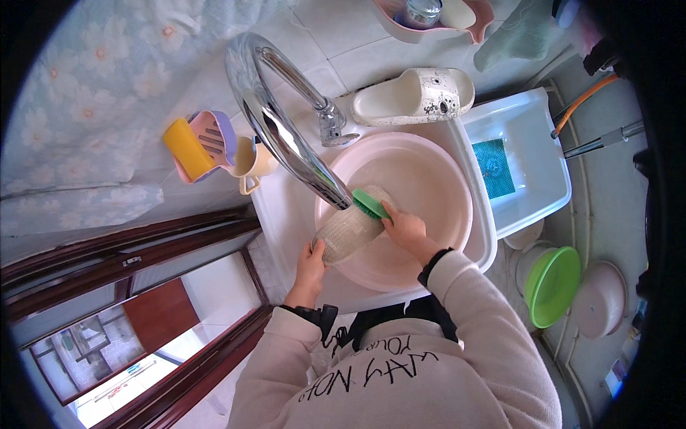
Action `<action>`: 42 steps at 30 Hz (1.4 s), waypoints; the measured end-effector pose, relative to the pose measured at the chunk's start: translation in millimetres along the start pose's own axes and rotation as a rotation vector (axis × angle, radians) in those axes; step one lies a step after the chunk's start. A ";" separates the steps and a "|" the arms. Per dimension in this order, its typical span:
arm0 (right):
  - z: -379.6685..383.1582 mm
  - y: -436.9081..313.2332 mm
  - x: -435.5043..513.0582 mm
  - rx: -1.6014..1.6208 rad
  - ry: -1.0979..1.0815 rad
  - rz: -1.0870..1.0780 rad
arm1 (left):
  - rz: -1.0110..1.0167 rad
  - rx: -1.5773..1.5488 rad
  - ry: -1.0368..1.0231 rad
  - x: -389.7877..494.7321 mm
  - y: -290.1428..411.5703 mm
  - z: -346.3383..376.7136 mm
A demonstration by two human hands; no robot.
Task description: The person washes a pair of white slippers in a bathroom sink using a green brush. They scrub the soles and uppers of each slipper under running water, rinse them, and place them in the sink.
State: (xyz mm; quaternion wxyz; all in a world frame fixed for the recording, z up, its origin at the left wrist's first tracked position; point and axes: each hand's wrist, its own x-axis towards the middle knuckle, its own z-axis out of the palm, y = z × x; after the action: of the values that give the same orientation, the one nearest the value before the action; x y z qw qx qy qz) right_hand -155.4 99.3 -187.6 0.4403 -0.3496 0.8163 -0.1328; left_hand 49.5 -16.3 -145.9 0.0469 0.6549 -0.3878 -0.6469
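Note:
A slipper (348, 234), with its patterned sole facing up, lies slanted over a pink plastic basin (465, 214) of water in the white sink (485, 236). My left hand (312, 268) grips the slipper's near left end. In my right hand (405, 228) is a green scrubbing brush (370, 204), its bristles down against the sole. The chrome faucet (300, 145) arches over the basin, its spout end close above the slipper and brush. A second slipper (415, 99), white with printed figures, rests upright on the sink's back ledge.
Left of the faucet are a yellow sponge (187, 150) on a soap dish (214, 137) and a cream cup (253, 163). At right stand a white tub (536, 177), a green basin (554, 287) and a pale basin (600, 300). A pink wall tray (423, 35) hangs behind.

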 end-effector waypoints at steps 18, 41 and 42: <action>28.0 -20.9 -57.7 0.216 -0.113 -0.314 | -0.061 0.093 0.002 -7.6 31.9 2.4; -10.6 37.1 32.8 -0.067 0.087 0.182 | -0.019 0.081 -0.060 -16.9 22.6 -4.6; -15.0 50.3 37.9 -0.062 0.108 0.286 | -0.025 0.095 -0.051 -17.8 23.0 -5.0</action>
State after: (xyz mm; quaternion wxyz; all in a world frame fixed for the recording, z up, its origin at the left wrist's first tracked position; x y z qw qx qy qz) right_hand -204.3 108.1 -229.0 0.3994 -0.2356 0.8838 -0.0623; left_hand 46.1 -24.4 -117.8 -0.0025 0.6444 -0.4110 -0.6448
